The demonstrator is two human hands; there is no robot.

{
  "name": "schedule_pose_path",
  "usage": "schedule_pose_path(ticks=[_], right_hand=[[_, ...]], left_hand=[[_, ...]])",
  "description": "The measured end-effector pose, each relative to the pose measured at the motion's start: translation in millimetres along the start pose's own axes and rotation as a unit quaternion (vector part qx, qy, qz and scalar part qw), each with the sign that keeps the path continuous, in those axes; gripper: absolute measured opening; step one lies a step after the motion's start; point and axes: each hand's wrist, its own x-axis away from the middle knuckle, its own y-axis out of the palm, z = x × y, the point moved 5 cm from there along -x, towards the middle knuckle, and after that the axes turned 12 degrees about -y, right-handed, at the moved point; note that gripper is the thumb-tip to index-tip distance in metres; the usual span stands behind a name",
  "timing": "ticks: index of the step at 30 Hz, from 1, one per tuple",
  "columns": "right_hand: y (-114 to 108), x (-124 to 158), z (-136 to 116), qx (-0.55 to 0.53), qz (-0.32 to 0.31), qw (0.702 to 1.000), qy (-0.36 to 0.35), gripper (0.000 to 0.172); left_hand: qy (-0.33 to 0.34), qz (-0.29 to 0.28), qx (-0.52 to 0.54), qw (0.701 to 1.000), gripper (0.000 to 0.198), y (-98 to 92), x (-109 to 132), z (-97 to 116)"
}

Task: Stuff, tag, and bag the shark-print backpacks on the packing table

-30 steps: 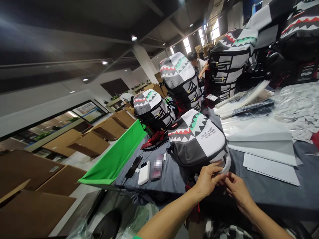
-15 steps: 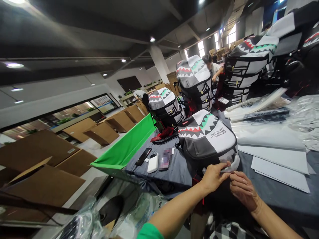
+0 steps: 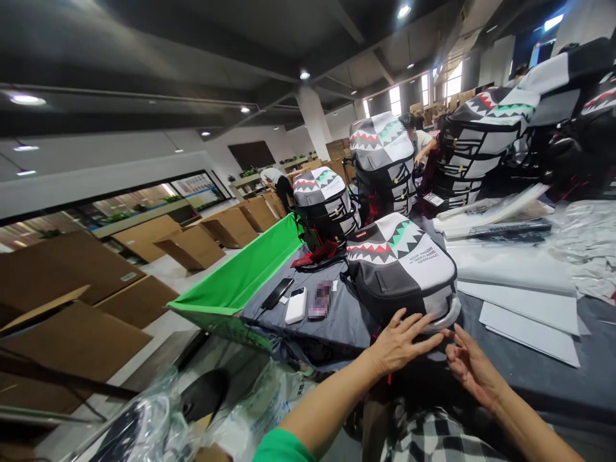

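A grey, black and white backpack [image 3: 402, 269] printed with a red and green shark mouth lies flat on the grey table [image 3: 529, 369] in front of me. My left hand [image 3: 398, 341] rests with fingers spread on the bag's near edge, by its wrapped handle. My right hand [image 3: 469, 364] hovers just right of it, fingers apart, holding nothing, fingertips close to the same handle.
More shark backpacks [image 3: 327, 202] stand stacked behind. Two phones and a white power bank [image 3: 296, 304] lie left of the bag, beside a green bin [image 3: 240, 282]. White sheets [image 3: 524, 301] and plastic bags cover the right side. Cardboard boxes [image 3: 72, 321] fill the floor; people work far back.
Both hands have released the wrapping on the bag's handle: they were pinching it, now the fingers are spread. The camera has tilted and shifted slightly.
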Motion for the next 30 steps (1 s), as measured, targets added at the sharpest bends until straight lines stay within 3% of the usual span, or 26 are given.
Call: schedule_pose_path(ticks=[4,7,10,14,16,18,19,20,21,22,23,26,28,30], right_hand=[[22,-17,-11,0.117,0.014,0.991,-0.069,0.074],[29,-21,-15,0.17,0.058,0.977,-0.117,0.08],[33,-19,-15,0.172,0.051,0.977,-0.113,0.079],[34,-17,-15,0.171,0.039,0.98,-0.095,0.078],[34,-15,-15,0.171,0.041,0.981,-0.084,0.078],[33,-14,-14,0.167,0.045,0.982,-0.072,0.079],[33,-13,-14,0.163,0.045,0.983,-0.068,0.079],[33,-12,-13,0.159,0.043,0.984,-0.062,0.079],[33,-11,-13,0.157,0.043,0.985,-0.057,0.079],[33,-9,-13,0.154,0.044,0.986,-0.052,0.079],[33,-8,-12,0.149,0.047,0.986,-0.049,0.079],[34,-2,-10,0.138,0.054,0.988,-0.052,0.077],[34,2,-6,0.137,0.05,0.988,-0.05,0.075],[32,5,-2,0.138,0.049,0.988,-0.043,0.074]], left_hand=[[-0.116,-0.009,0.012,0.993,0.034,-15.4,9,-34],[-0.041,-0.078,0.0,0.996,0.022,-18.6,-2,-47],[0.066,-0.136,-0.02,0.988,0.015,-17.0,-17,-53],[0.091,-0.137,-0.034,0.986,0.022,-13.1,-26,-53],[0.045,-0.101,-0.029,0.993,0.021,-13.7,-20,-44],[-0.091,-0.025,0.005,0.996,0.014,-20.6,-8,-31],[-0.186,0.021,0.045,0.981,0.012,-25.5,2,-24],[-0.302,0.073,0.108,0.944,0.012,-30.1,13,-18],[-0.408,0.116,0.201,0.883,0.012,-31.7,25,-11],[-0.493,0.12,0.315,0.802,0.013,-26.8,34,-1],[-0.559,0.125,0.422,0.703,0.017,-20.1,40,10],[-0.637,0.183,0.632,0.401,0.039,-1.5,34,34],[-0.657,0.254,0.663,0.253,0.046,6.0,24,34],[-0.684,0.284,0.658,0.133,0.041,13.6,19,28]])
